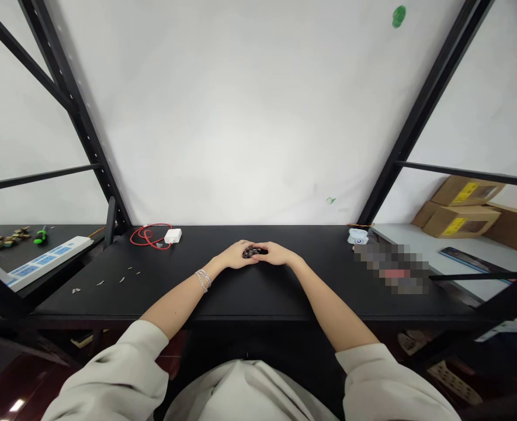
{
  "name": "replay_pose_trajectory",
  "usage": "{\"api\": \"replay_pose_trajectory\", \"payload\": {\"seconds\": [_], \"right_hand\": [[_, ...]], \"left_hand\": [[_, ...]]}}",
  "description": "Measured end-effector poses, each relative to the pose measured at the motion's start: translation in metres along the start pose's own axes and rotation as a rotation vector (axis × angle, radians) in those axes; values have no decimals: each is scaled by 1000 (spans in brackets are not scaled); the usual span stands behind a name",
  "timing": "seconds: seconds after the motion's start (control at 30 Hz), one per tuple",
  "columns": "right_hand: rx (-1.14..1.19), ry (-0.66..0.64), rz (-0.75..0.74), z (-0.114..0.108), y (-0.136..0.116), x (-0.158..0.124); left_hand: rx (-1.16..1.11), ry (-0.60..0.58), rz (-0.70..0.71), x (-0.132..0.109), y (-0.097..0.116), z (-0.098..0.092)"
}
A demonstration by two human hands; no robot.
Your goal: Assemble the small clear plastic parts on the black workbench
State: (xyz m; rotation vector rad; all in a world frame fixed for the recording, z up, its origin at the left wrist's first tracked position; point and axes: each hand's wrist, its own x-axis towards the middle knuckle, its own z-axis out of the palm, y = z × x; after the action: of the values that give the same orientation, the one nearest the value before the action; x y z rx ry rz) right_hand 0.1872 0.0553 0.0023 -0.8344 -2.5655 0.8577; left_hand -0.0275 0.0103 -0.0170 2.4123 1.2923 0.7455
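Observation:
Both hands meet over the middle of the black table [262, 298]. Between them is a small dark, bumpy object with glints of metal [249, 252]; its kind is too small to make out. My left hand [235, 255], with silver bracelets [203, 280] at the wrist, curls round its left side. From the other side my right hand [274, 254] closes on it with thumb and fingers. The fingers cover part of the object.
A white charger [173, 235] with a red cable [142, 235] lies back left, small pale scraps [100, 283] nearer. At right sit a white case [357, 236] and a blurred-out item [394, 269]. A power strip [50, 262] is far left. Black shelf posts [405, 134] flank the table.

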Motion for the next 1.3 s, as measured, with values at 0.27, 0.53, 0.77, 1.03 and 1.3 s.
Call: {"api": "replay_pose_trajectory", "payload": {"seconds": [0.27,0.53,0.77,1.03,1.3], "right_hand": [[-26,3,-24,-1,3,0],[-36,17,-26,0,6,2],[-53,60,-13,1,4,3],[-65,71,20,1,1,2],[-68,83,59,1,2,3]], "left_hand": [[-3,6,20,1,1,0],[1,-8,-5,1,2,-1],[4,-26,-11,0,4,-3],[9,-34,-12,0,4,-3],[1,-31,-14,0,5,-3]]}}
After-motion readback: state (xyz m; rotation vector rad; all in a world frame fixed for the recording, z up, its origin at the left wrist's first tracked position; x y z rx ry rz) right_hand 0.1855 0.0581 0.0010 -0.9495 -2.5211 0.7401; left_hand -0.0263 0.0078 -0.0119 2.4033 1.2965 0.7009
